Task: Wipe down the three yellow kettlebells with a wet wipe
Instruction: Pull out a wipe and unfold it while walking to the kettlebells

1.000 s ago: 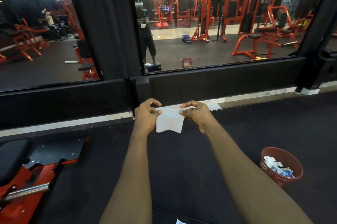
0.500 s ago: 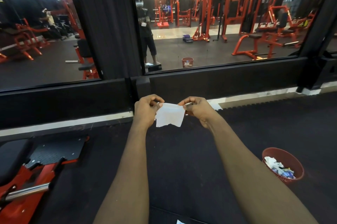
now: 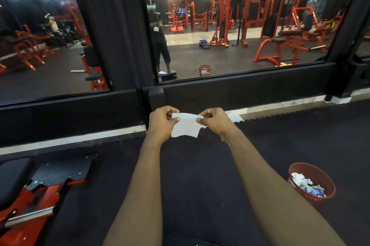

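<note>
left hand (image 3: pixel 162 123) and right hand (image 3: pixel 215 122) pinch thin white wet wipe (image 3: pixel 185 127) at top corners | raised, closer together than a second ago, still unfolding | yellow kettlebells unseen; wiping not begun

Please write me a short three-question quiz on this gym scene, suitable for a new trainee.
1. True or false: both hands hold the white wipe.
2. Which stands on the floor to the person's right: A) a red waste basket, B) a yellow bucket, C) a blue crate?
3. Fill in: no yellow ____ shows in this view.

Key
1. True: the left hand and the right hand pinch its upper corners, spreading it in front of the mirror.
2. A: the red waste basket holds crumpled rubbish.
3. Kettlebell: only red machines, a bench at the left and dark floor mats are visible.
</note>
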`<state>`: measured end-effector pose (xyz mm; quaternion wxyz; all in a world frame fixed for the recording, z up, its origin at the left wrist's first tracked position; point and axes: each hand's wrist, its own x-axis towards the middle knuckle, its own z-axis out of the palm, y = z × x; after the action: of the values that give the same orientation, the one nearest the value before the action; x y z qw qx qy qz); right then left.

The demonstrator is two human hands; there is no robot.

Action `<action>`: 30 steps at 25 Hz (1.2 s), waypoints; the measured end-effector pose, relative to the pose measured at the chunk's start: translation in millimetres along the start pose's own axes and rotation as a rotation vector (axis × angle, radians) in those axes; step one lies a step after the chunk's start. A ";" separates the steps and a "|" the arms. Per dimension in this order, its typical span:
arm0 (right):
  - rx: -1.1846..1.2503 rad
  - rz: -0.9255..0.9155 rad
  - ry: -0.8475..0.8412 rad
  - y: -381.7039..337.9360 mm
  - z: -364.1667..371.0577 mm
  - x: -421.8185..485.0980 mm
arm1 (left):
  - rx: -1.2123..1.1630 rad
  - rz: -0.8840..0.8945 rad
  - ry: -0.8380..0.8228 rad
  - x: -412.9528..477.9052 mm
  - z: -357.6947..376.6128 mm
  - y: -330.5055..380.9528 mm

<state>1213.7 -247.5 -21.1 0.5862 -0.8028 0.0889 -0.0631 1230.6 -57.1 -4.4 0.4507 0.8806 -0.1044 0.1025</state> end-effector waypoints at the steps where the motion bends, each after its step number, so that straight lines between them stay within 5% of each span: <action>1: 0.033 -0.001 0.002 -0.2 -0.3 0.6 | 0.018 0.015 0.016 0.9 0.2 -0.8; 12: 0.413 -0.008 -0.045 -3.4 13.1 -3.1 | -0.148 0.024 0.076 -2.0 7.2 5.0; 20: 0.248 -0.153 -0.306 -8.9 -0.9 -17.7 | -0.197 0.071 -0.461 -7.6 -2.7 -5.1; 26: 0.282 0.027 -0.384 5.0 1.5 -24.6 | -0.210 0.069 -0.244 -16.3 -3.2 -10.3; 30: 0.407 0.026 -0.209 12.0 15.3 -28.5 | -0.270 0.039 -0.221 -21.5 -10.4 -11.6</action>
<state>1188.2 -230.7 -37.1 0.7427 -0.6691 0.0235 0.0116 1212.4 -40.0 -13.3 0.5484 0.8159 -0.1832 -0.0012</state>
